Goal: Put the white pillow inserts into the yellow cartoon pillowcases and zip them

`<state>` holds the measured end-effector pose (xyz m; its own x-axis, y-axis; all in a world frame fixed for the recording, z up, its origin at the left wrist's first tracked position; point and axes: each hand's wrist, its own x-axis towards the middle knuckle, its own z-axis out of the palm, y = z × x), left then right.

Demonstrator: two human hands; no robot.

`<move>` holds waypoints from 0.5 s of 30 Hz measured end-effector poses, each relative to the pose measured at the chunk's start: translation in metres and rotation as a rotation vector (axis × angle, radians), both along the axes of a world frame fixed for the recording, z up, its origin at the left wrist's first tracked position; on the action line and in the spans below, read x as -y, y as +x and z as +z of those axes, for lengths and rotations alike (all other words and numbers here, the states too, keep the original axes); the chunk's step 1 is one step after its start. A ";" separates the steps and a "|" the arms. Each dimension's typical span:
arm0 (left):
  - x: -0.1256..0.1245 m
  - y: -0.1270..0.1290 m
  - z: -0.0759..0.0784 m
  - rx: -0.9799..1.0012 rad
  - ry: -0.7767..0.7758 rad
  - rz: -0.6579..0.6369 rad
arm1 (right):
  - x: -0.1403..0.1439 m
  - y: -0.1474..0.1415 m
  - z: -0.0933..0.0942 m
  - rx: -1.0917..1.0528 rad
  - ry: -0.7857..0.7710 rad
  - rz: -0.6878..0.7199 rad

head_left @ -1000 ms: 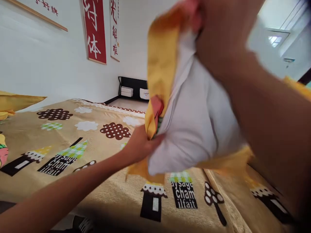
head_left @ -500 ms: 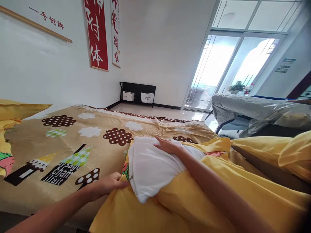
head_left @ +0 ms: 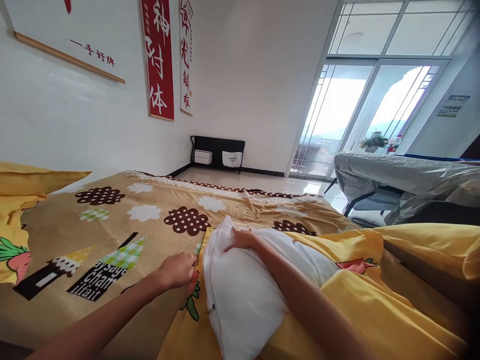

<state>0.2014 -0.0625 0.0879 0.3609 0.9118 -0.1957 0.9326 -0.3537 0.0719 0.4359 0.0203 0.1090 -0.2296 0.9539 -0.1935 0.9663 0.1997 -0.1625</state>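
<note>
White pillow (head_left: 243,295) lies on the bed at about 6 o'clock, half in and half out of a yellow pillowcase (head_left: 360,320). The end toward 11 o'clock is bare, zip seam showing; the rest is under yellow cloth. By my judgement the casing is roughly midway: bare end not yet covered, opening not closed.

Left hand (head_left: 176,270) at the case's open edge, fingers curled over the printed hem, apparently pinching it; the grip itself is partly hidden. Right hand (head_left: 240,240) lies on top of the pillow's bare end, fingers bent, pressing on it rather than clasping it.

Surface: tan fleece blanket (head_left: 112,225) with brown dotted clouds and lettered trees, spread flat over the bed. Another yellow pillow (head_left: 33,180) at 9 o'clock.

Room: white wall with red calligraphy scroll (head_left: 159,60) at 11 o'clock, low black shelf (head_left: 217,152) at 12, sliding glass doors (head_left: 360,115) at 1, plastic-covered furniture (head_left: 405,180) at 2 to 3.
</note>
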 end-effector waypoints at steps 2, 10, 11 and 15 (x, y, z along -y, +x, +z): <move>-0.004 0.002 0.006 0.001 0.014 -0.013 | 0.012 0.006 -0.002 -0.054 0.042 0.021; -0.028 0.046 0.005 0.247 0.103 -0.160 | 0.105 0.111 0.024 -0.296 0.343 0.013; -0.033 0.055 0.006 0.274 0.108 -0.179 | 0.119 0.128 0.020 -0.338 0.408 -0.021; -0.049 0.094 0.005 0.353 0.115 -0.220 | 0.168 0.182 -0.003 -0.392 0.335 0.037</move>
